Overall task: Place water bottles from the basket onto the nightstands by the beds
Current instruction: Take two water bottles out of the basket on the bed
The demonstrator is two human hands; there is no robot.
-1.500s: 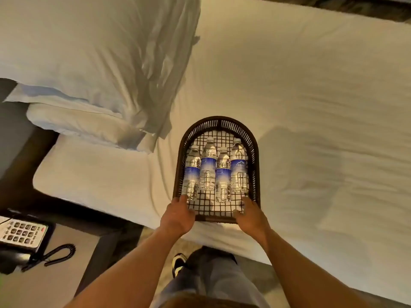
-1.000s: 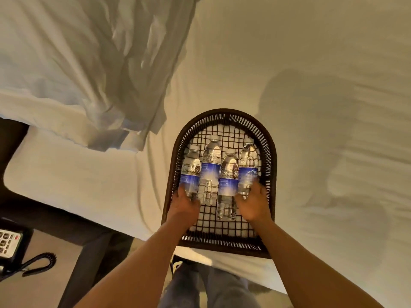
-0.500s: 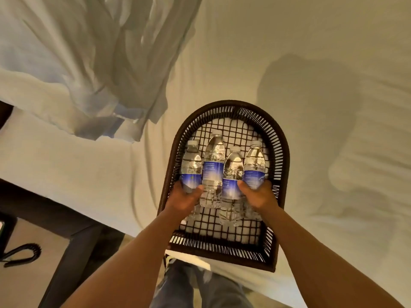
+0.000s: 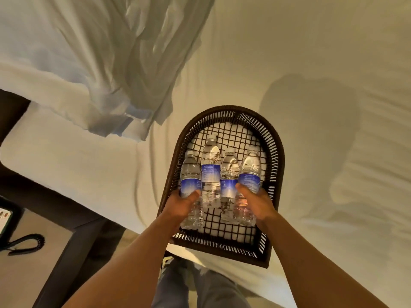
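You are at the very start: all four water bottles are in the basket [image 4: 277,152], which sits on the bed [image 4: 311,52], and none has reached a nightstand. Your left hand [image 4: 180,204] has its fingers [image 4: 193,195] wrapped round the leftmost bottle [image 4: 190,174], thumb across the blue label. Your right hand [image 4: 255,202] is closed the same way on the rightmost bottle [image 4: 250,172]. The two middle bottles [image 4: 211,165] lie untouched between your thumbs, just beside the ones you hold. Whether either held bottle has left the basket floor, I cannot tell.

Half a second ago your fingers were only closing on these same two bottles; now both grasps look settled. A second and a half ago your hands were on the near rim of the basket, and the phone [image 4: 5,215] beyond your left hand showed more fully. Left to do: carry both out, then place them.
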